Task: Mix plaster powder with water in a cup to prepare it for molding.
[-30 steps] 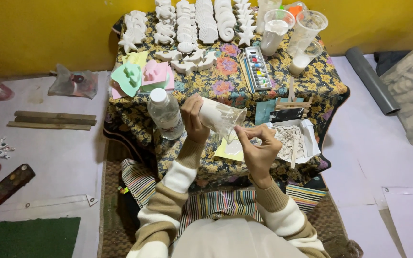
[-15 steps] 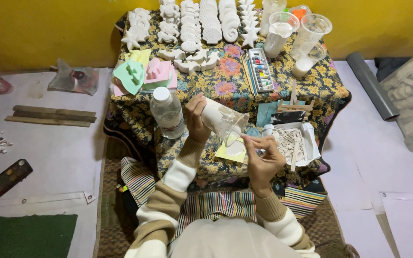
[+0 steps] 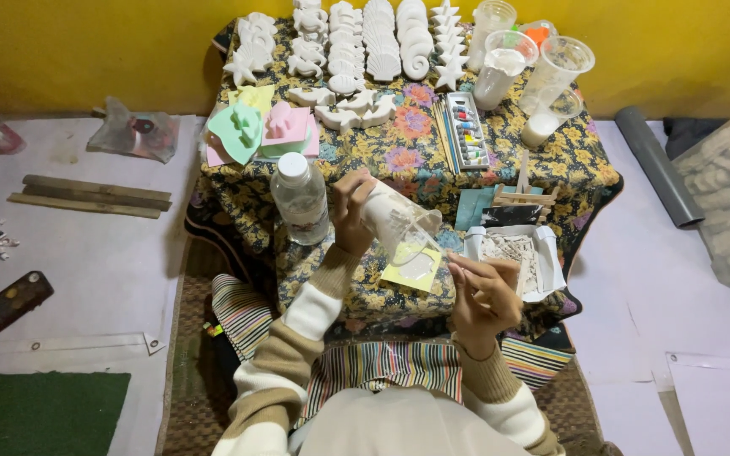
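Two hands work above the near edge of a small table draped in a floral cloth (image 3: 399,160). The left hand (image 3: 350,207) wraps its fingers around the base end of a clear plastic cup (image 3: 399,226), holding it tilted on its side with the open mouth pointing down and toward the right hand. Whitish residue clouds the inside of the cup. Thin and light, it looks likely to flex or crack if squeezed hard, so a grip around the stiffer base or rim should suit it better than the mid-wall; its smooth wall may also be slippery.

Just below the cup's mouth lies a yellow mould (image 3: 412,268) on the cloth. The right hand (image 3: 485,291) hovers beside that mouth with its fingers curled together as if pinching something small; what they hold cannot be made out.

Just left of the left-hand fingers stands a capped water bottle (image 3: 300,198). Right of the right-hand fingers sits an open white box (image 3: 517,257) of pale pieces. Farther beyond the fingers are pink and green moulds (image 3: 257,131), a strip of paint pots (image 3: 469,131) with brushes, rows of white plaster figures (image 3: 365,51), and several plastic cups (image 3: 525,76) holding white powder or liquid.
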